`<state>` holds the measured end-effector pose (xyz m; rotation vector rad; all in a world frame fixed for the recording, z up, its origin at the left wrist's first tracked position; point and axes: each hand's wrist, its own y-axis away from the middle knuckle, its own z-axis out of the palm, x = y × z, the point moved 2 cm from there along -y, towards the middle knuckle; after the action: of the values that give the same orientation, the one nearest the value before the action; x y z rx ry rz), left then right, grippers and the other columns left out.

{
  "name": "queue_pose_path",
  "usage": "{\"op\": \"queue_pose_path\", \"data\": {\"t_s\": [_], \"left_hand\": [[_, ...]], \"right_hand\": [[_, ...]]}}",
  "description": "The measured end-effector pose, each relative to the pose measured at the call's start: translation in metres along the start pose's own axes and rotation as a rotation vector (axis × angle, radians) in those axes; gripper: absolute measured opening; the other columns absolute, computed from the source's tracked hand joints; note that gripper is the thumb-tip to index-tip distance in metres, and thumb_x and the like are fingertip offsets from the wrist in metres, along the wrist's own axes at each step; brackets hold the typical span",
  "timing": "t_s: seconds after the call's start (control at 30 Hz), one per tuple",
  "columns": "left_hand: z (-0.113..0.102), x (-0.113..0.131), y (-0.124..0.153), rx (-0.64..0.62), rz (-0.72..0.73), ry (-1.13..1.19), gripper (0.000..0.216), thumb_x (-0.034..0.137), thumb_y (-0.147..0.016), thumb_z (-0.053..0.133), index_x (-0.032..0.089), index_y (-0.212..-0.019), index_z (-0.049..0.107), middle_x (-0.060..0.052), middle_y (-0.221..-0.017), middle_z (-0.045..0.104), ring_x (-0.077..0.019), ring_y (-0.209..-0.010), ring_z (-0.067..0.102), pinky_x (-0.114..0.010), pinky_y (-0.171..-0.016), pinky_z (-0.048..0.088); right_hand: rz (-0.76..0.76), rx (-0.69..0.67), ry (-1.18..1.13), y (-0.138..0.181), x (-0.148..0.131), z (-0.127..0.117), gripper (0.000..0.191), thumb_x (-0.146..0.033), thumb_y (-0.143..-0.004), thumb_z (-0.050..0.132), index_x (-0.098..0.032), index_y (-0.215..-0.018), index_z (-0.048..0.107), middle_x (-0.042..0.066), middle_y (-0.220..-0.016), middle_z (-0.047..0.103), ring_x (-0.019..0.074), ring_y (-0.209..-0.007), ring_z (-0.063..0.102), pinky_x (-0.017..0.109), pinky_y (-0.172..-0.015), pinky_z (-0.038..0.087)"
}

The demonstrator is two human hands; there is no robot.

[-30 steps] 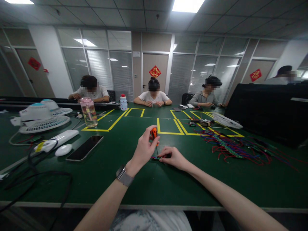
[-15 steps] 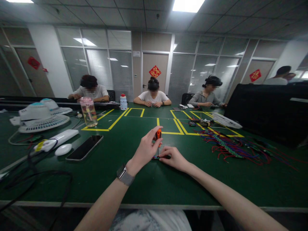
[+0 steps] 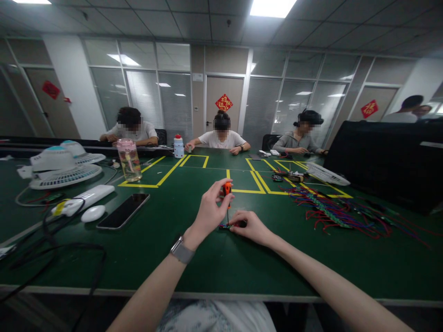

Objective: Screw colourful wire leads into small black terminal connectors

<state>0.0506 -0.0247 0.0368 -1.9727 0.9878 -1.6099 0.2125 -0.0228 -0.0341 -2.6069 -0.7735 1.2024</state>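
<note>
My left hand (image 3: 212, 205) is closed around the orange and black handle of a screwdriver (image 3: 227, 188). The screwdriver stands upright, its thin shaft reaching down to a small circuit board (image 3: 224, 227) on the green table. My right hand (image 3: 251, 226) rests on the table, thumb and fingertips pinching the board's right end and hiding part of it. Whether the tip sits in a screw is too small to tell.
A phone (image 3: 123, 211), a white oval case (image 3: 93, 213) and a white power strip (image 3: 85, 199) lie left, near black cables. Wired boards (image 3: 325, 210) are heaped right. A bottle (image 3: 129, 159) and fan parts (image 3: 65, 173) stand far left. Several people sit opposite.
My hands, the screwdriver and the board stay nearly in place. Across the table, the middle person's hands have parted, one reaching out beside the spotted bottle. The view has shifted slightly.
</note>
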Motion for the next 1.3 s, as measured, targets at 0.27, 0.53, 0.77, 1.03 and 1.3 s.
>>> {"op": "queue_pose_path", "data": {"t_s": [0.27, 0.53, 0.77, 1.03, 1.3], "left_hand": [[0.012, 0.004, -0.001, 0.140, 0.229, -0.408, 0.028, 0.020, -0.085, 0.063, 0.024, -0.112, 0.059, 0.000, -0.089, 0.043, -0.0117, -0.075, 0.051, -0.024, -0.068, 0.052], [0.013, 0.002, -0.004, 0.103, 0.241, -0.384, 0.025, 0.027, -0.087, 0.061, 0.023, -0.112, 0.059, -0.001, -0.092, 0.047, -0.0119, -0.078, 0.054, -0.021, -0.067, 0.053], [0.005, 0.001, -0.004, 0.000, 0.103, -0.070, 0.028, 0.025, -0.095, 0.045, 0.021, -0.120, 0.056, -0.008, -0.115, 0.058, -0.0149, -0.091, 0.065, -0.024, -0.074, 0.059], [0.006, 0.005, -0.009, 0.081, 0.100, -0.142, 0.022, 0.021, -0.082, 0.066, 0.022, -0.104, 0.066, -0.001, -0.090, 0.055, -0.0115, -0.077, 0.060, -0.019, -0.061, 0.056], [0.015, 0.008, -0.011, -0.006, 0.064, -0.016, 0.024, 0.026, -0.094, 0.047, 0.020, -0.113, 0.061, -0.006, -0.105, 0.059, -0.0103, -0.078, 0.064, -0.019, -0.065, 0.057]], "right_hand": [[-0.028, 0.010, 0.024, 0.000, 0.003, 0.003, 0.015, -0.014, -0.074, 0.069, -0.017, -0.087, 0.077, 0.005, -0.084, 0.069, 0.0141, -0.071, 0.062, 0.027, -0.068, 0.050], [-0.052, 0.000, -0.012, -0.005, 0.000, 0.001, 0.009, -0.025, -0.078, 0.071, -0.018, -0.077, 0.078, 0.005, -0.079, 0.071, 0.0154, -0.073, 0.065, 0.027, -0.070, 0.050], [-0.124, 0.043, 0.070, -0.005, -0.002, 0.003, 0.018, -0.032, -0.082, 0.068, -0.019, -0.075, 0.077, 0.004, -0.075, 0.070, 0.0145, -0.068, 0.064, 0.026, -0.065, 0.048], [-0.123, 0.038, 0.037, -0.005, -0.001, 0.004, 0.025, -0.036, -0.084, 0.065, -0.017, -0.074, 0.077, 0.005, -0.075, 0.071, 0.0149, -0.068, 0.065, 0.027, -0.067, 0.050], [-0.189, 0.036, 0.077, -0.004, -0.001, 0.003, 0.021, -0.033, -0.085, 0.065, -0.018, -0.078, 0.078, 0.006, -0.078, 0.073, 0.0158, -0.071, 0.066, 0.027, -0.069, 0.050]]}}
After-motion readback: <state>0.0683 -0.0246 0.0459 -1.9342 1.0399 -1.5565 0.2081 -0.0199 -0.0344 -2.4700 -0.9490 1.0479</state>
